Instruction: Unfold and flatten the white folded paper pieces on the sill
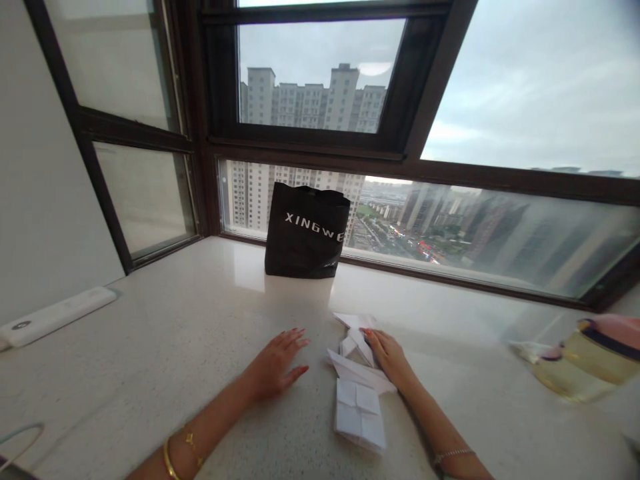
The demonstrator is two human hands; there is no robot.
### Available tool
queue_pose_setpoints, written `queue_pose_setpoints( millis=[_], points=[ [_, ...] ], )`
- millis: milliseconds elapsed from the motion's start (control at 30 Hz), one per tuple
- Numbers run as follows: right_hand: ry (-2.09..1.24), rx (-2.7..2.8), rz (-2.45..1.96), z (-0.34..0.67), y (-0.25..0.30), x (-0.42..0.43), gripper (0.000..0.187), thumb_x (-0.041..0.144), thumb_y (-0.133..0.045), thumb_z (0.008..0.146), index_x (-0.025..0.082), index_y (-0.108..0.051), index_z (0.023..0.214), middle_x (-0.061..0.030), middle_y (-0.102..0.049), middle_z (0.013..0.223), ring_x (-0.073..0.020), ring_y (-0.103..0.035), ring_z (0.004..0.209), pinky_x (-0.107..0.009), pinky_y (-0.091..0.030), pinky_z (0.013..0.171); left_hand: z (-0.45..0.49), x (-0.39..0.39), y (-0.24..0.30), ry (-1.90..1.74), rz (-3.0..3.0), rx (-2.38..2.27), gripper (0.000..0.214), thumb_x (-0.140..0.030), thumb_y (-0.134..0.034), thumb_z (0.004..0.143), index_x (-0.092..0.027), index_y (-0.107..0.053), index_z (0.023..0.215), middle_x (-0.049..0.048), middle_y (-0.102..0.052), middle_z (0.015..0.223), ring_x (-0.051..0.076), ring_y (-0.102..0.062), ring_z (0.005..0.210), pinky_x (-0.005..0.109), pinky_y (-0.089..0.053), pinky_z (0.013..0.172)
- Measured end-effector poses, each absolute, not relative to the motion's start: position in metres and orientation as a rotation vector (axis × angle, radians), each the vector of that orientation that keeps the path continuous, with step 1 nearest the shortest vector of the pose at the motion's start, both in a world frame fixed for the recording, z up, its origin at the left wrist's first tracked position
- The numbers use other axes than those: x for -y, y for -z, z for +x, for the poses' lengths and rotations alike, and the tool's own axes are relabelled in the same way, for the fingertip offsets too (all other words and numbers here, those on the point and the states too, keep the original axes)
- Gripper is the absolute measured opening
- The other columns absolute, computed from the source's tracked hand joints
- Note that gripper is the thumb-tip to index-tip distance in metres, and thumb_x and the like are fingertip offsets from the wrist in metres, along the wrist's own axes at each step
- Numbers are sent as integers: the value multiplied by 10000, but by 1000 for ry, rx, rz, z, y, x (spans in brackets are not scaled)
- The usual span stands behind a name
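Observation:
White folded-paper pieces lie in a rough column on the pale stone sill. My right hand reaches in from the right, its fingers together on the edge of a folded paper piece with crossed flaps. Its thumb is hard to make out. Pointed paper flaps stick out above and below that piece. Nearer to me lies a square folded paper with a cross of creases, apart from both hands. To the left, my left hand is palm down with its fingers spread, and holds nothing.
A black bag with white lettering stands upright by the window. A white power strip lies along the left wall, and a cable shows at lower left. On the right, a blurred yellowish bottle with a pink top stands near the edge.

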State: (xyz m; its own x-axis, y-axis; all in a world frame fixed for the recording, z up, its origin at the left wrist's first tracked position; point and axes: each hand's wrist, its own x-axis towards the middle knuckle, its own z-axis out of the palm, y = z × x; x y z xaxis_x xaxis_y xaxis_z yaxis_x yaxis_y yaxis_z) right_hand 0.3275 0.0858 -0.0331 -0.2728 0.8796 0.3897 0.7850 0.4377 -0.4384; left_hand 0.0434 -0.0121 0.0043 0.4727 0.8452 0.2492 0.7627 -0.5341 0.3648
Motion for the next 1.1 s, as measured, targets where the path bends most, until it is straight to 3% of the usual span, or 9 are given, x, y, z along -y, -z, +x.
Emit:
queue_pose_setpoints(
  millis=[133,267,433,600,733,833,1000,1100],
  points=[
    [-166,2014,-1380,321,32,-85,464,452,-244,848,210,-631,931,-72,-637,975,-208,-541,966,-370,-387,869,88,36,-12,-550,2665,-1053,646,-576,-429,741,-264,-302,1292,53,-267,1393,268,-164,1283,467,-176,1022],
    [-89,1889,-1329,321,37,-90,496,480,-227,844,181,-580,1022,-103,-590,1058,-217,-498,1028,-404,-375,890,127,44,-10,-544,2756,-830,624,-589,-365,764,-297,-261,1306,41,-240,1404,292,-133,1286,538,-137,997],
    [-62,2015,-1370,325,51,-93,543,504,-185,845,187,-492,1161,-107,-496,1218,-225,-412,1152,-452,-331,932,135,29,-2,-537,2732,-942,596,-602,-323,769,-302,-312,1284,65,-250,1397,328,-130,1277,604,-109,960],
    [59,2190,-1419,309,63,-87,485,464,-223,856,197,-570,1065,-121,-573,1120,-262,-453,1113,-502,-320,912,112,18,4,-476,2691,-1069,595,-624,-322,753,-330,-331,1270,63,-306,1373,323,-182,1264,596,-142,955],
    [80,2267,-1206,272,68,-74,441,401,-230,874,198,-579,1051,-111,-599,1076,-230,-475,1089,-450,-321,931,79,12,-2,-428,2604,-1266,581,-546,-452,737,-336,-337,1267,62,-271,1390,323,-161,1272,588,-110,967],
    [20,2197,-1221,246,62,-63,415,411,-261,867,220,-536,1113,-96,-585,1108,-233,-474,1082,-464,-324,913,51,7,-13,-375,2507,-1445,583,-387,-571,685,-330,-386,1235,63,-257,1396,320,-145,1277,594,-71,968],
    [-158,2109,-1169,232,34,-68,486,422,-203,877,213,-639,835,-72,-642,927,-193,-542,936,-389,-350,891,17,-6,-26,-537,2286,-1624,465,-194,-507,640,-291,-523,1094,20,-358,1346,293,-211,1263,569,-100,984],
    [-94,1931,-1270,235,27,-82,472,501,-261,837,185,-610,875,-98,-613,947,-222,-517,959,-410,-355,876,9,-12,-20,-786,2184,-1670,452,-191,-438,683,-233,-498,1129,38,-422,1298,245,-296,1232,465,-186,1011]
  ],
)
